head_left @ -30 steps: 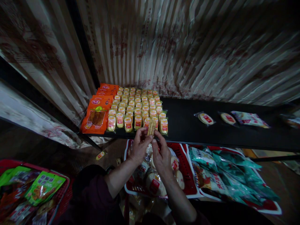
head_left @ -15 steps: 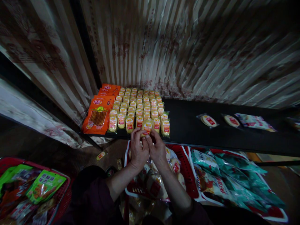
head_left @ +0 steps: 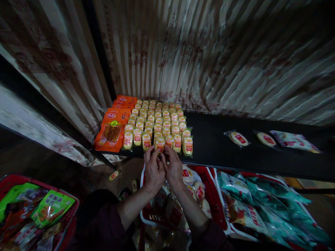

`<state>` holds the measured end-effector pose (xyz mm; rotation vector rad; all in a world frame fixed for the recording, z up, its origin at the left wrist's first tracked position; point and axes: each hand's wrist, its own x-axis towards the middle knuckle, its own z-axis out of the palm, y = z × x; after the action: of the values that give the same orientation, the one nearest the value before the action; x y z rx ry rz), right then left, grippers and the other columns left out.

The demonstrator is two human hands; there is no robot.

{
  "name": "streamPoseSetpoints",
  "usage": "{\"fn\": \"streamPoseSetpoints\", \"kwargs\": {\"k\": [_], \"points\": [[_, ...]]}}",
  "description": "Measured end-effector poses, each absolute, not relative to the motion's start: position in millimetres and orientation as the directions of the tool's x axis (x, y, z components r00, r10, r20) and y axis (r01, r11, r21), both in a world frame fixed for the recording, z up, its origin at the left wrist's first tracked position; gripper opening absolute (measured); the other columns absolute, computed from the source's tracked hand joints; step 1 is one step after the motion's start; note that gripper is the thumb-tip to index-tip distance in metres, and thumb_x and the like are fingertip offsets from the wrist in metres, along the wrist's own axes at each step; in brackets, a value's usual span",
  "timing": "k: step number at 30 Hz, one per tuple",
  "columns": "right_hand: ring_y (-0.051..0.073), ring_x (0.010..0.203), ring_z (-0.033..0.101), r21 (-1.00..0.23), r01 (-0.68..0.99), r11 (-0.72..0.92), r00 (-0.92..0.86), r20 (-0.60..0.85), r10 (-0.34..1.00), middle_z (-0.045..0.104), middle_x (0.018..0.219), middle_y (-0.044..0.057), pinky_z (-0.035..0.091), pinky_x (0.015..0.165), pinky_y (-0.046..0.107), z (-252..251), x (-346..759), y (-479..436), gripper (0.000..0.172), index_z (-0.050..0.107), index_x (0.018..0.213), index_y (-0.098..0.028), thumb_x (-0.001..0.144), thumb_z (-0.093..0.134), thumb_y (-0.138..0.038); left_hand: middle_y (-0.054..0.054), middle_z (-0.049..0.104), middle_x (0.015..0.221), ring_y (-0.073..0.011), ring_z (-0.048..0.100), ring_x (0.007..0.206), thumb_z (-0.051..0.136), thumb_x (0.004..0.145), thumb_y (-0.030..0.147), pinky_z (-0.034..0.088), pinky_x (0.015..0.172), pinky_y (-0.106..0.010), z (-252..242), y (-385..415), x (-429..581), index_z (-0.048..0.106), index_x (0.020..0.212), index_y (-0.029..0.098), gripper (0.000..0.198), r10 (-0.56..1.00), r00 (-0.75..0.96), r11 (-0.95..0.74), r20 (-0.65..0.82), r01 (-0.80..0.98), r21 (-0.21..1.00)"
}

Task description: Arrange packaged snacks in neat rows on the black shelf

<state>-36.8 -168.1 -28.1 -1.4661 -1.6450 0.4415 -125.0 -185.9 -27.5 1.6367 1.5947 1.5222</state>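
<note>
On the black shelf [head_left: 209, 146], several rows of small yellow snack packets [head_left: 157, 122] with red labels lie side by side. My left hand [head_left: 153, 169] and my right hand [head_left: 172, 167] meet at the shelf's front edge, fingers pinched together on one yellow packet [head_left: 160, 143] in the front row. Orange flat packs [head_left: 112, 130] lie stacked to the left of the rows. Below my wrists a red basket [head_left: 209, 184] holds more of the same packets.
Two round wrapped snacks [head_left: 238, 138] and a striped packet [head_left: 293, 140] lie farther right on the shelf. A basket with teal bags [head_left: 261, 205] sits lower right. Another red basket with green bags [head_left: 49, 209] stands lower left. One packet [head_left: 114, 174] lies on the floor.
Both hands moved forward from above the basket to the shelf edge, carrying a yellow packet and setting it into the front row. The camera view shifted slightly.
</note>
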Motion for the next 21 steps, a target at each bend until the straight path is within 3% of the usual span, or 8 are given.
{"fn": "streamPoseSetpoints", "kwargs": {"k": [5,10,16,21], "points": [[0.021,0.099,0.059,-0.673,0.680,0.290,0.037,0.426,0.904,0.058,0.113,0.012,0.051,0.087,0.038,-25,-37,-167,0.033,0.059,0.118,-0.019,0.090,0.044,-0.024,-0.011,0.047,0.123,-0.0223,0.045,0.119,0.042,0.074,-0.002,0.041,0.104,-0.042,-29,-184,-125,0.054,0.122,0.018,0.053,0.883,-0.224,-0.263,0.412,0.491,0.830],[0.024,0.103,0.053,-0.514,0.780,0.357,-0.020,0.550,0.835,0.062,0.108,0.009,0.046,0.092,0.043,-26,-32,-166,0.030,0.063,0.116,-0.022,0.091,0.048,-0.026,-0.012,0.048,0.120,-0.0235,0.046,0.115,0.045,0.078,0.001,0.044,0.099,-0.045,-33,-182,-125,0.055,0.122,0.017,0.048,0.853,-0.232,-0.253,0.468,0.600,0.759],[0.022,0.107,0.051,-0.448,0.786,0.427,-0.070,0.622,0.780,0.063,0.114,0.007,0.044,0.095,0.043,-31,-25,-163,0.027,0.064,0.112,-0.022,0.090,0.049,-0.020,-0.013,0.049,0.121,-0.0251,0.046,0.114,0.049,0.085,0.011,0.044,0.096,-0.046,-33,-175,-134,0.059,0.116,0.019,0.034,0.801,-0.121,-0.291,0.586,0.777,0.558],[0.024,0.120,0.045,-0.424,0.795,0.434,-0.090,0.625,0.775,0.058,0.127,0.007,0.041,0.100,0.046,-34,-22,-164,0.027,0.064,0.113,-0.024,0.090,0.048,-0.023,-0.015,0.050,0.133,-0.0296,0.033,0.132,0.048,0.085,0.011,0.034,0.106,-0.051,-32,-168,-140,0.056,0.120,0.016,0.036,0.751,0.007,-0.342,0.660,0.859,0.381]]}}
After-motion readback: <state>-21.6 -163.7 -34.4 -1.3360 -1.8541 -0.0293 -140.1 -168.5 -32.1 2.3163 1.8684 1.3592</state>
